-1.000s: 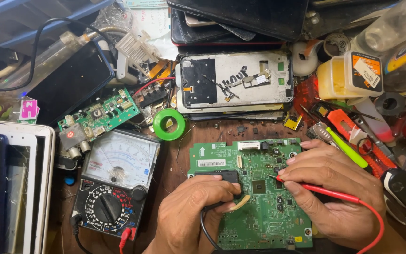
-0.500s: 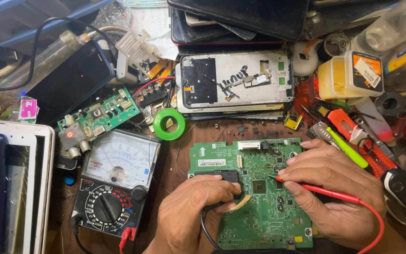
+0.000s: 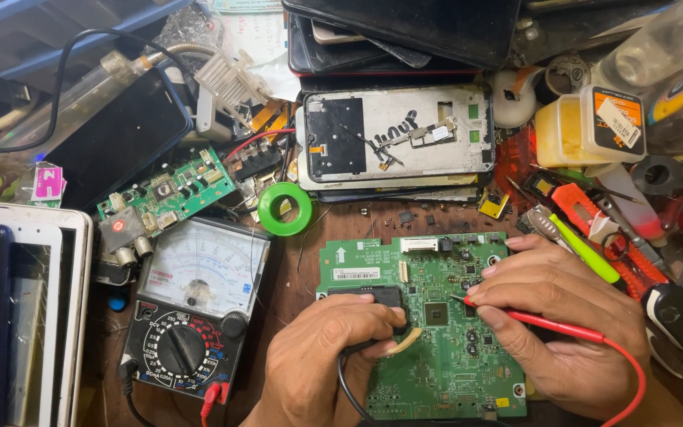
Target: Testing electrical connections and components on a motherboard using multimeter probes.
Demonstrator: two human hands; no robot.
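While I've got both probes on the green circuit board (image 3: 436,332), a slip is the main risk. My right hand (image 3: 563,316) is pinched shut on the red probe (image 3: 547,323), tip resting among small parts just right of the square chip (image 3: 435,313) at board centre. My left hand (image 3: 330,356) is curled over the board's left edge beside the black connector block (image 3: 365,296); it looks closed on the black probe, but the fingers hide the tip, so I can't tell exactly where it lands. The hands are apart, the chip between them.

The board lies flat on the tabletop (image 3: 294,285), near edge toward me, analog multimeter (image 3: 191,316) just to its left.

What could go wrong, as I judge it:
- Red tip skates sideways and bridges two neighbouring pads. The parts there are tightly packed, so a short is likely if the board is powered.
- Nothing clamps the board. Only my left hand pins it, so pressing harder with the right could pivot it.
- Red lead (image 3: 634,372) loops round my right wrist; a snag would yank the tip off.
- Clutter is close: green tape roll (image 3: 284,209), orange-handled tools (image 3: 586,213), loose metal bits near the board's top edge. One under the board means stray contact.
- The meter sits off to the side, so reading it takes my eyes off both tips.
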